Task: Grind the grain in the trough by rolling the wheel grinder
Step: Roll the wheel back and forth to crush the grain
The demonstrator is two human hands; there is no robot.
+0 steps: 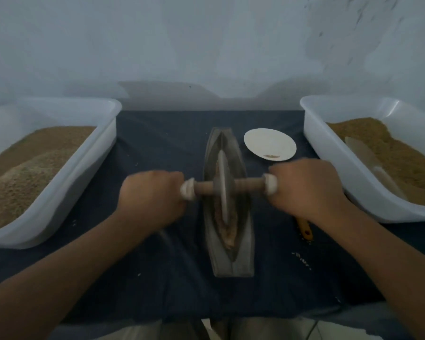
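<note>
Firstly, at the far left a white plastic tub [91, 163] is standing on the dark blue cloth [162, 143], and it is holding a heap of brown grain [30, 168]. Beside it, nearer the middle, the left hand [152, 195] is gripping the left end of the wooden handle. Its fingers are curling round the handle, so only the white knob [188, 190] on its inner side is showing.

The wheel grinder [222, 187] is standing upright in the grey boat-shaped trough [227, 261]. This trough is lying lengthwise in the centre of the cloth, pointing away from the person. The disc is sitting about halfway along the groove, and the brownish crushed grain [228, 231] is lying in the groove beside the disc and on its near side.

To the right of the trough's far end a small white plate [270, 144] is lying with a few crumbs near its front edge. The right hand [304, 190] is clasping the right end of the handle with curled fingers, just in front of the plate. Under the right wrist a yellow tool handle [306, 230] is sticking out, and the arm is hiding the rest of it. Some loose grains [302, 260] are lying on the cloth nearby.

At the far right a second white tub [329, 155] is holding more brown grain, with a pale scoop [363, 153] lying in it.
</note>
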